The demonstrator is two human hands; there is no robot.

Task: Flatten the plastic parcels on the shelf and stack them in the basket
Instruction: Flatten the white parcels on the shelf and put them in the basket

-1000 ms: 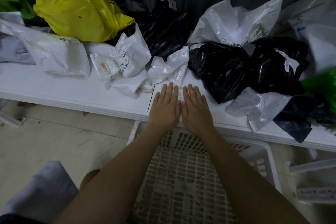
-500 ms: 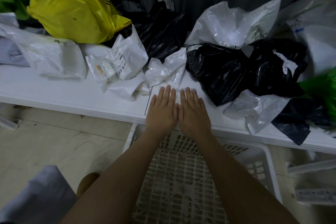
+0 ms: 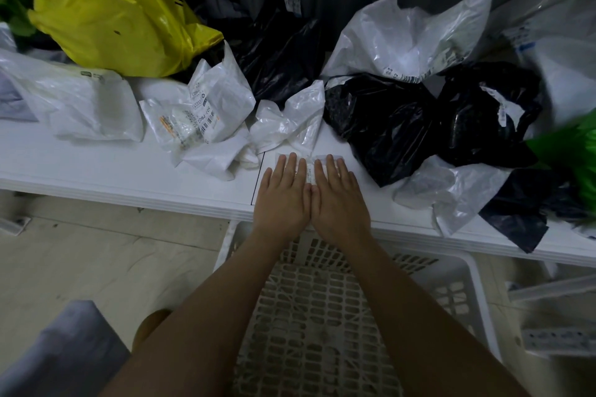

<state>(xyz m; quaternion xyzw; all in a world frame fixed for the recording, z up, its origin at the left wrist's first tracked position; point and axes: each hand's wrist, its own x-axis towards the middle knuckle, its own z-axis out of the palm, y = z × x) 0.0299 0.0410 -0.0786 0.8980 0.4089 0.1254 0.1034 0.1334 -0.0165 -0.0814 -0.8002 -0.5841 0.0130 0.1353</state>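
Pressing flat palms, left hand (image 3: 282, 200) and right hand (image 3: 338, 203), on crinkly parcel (image 3: 310, 167)

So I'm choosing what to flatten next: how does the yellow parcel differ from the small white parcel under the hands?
The yellow parcel is puffed up and large; the small white parcel is small and pressed flat. The yellow parcel sits untouched at the back left of the shelf; the small white parcel lies near the front edge under the left hand and right hand. Both are on the shelf.

Both hands, left (image 3: 283, 200) and right (image 3: 338, 203), lie flat side by side on a small parcel (image 3: 309, 167) at the shelf (image 3: 96, 171) near edge. Crumpled parcels (image 3: 380, 126) lie behind. The basket (image 3: 477, 293) sits below.
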